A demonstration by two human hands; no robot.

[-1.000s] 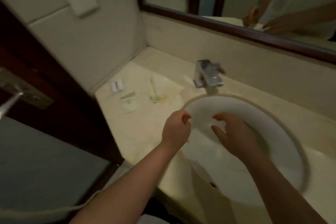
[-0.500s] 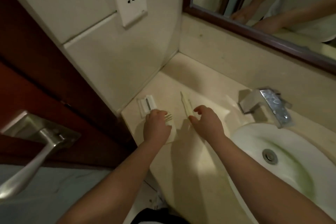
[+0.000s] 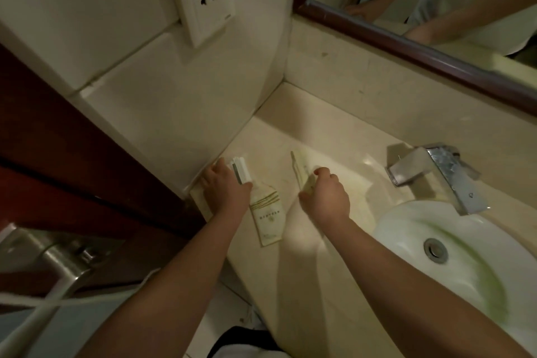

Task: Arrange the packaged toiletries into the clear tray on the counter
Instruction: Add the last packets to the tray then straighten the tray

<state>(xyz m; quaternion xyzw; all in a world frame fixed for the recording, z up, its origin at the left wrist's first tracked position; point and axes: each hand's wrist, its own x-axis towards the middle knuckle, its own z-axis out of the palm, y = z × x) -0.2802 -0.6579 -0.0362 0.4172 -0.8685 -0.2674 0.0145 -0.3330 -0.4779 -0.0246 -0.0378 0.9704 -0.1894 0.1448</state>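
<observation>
At centre frame on the table [image 3: 343, 136], the left hand [image 3: 225, 189] closes its grip on a small white packet [image 3: 240, 169]; the right hand [image 3: 325, 197] pinches a long sachet [image 3: 299, 167], seemingly over the faint clear tray [image 3: 348, 180]; a flat packet [image 3: 267, 216] lies between, awaiting collection.

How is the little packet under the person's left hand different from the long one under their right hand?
The small white packet is short and boxy; the long packet is narrow and stick-like. The small one is white with a grey stripe and lies near the wall; the long one is pale yellow-green and lies nearer the faucet. Both lie on the counter, each touched by a hand.
</observation>
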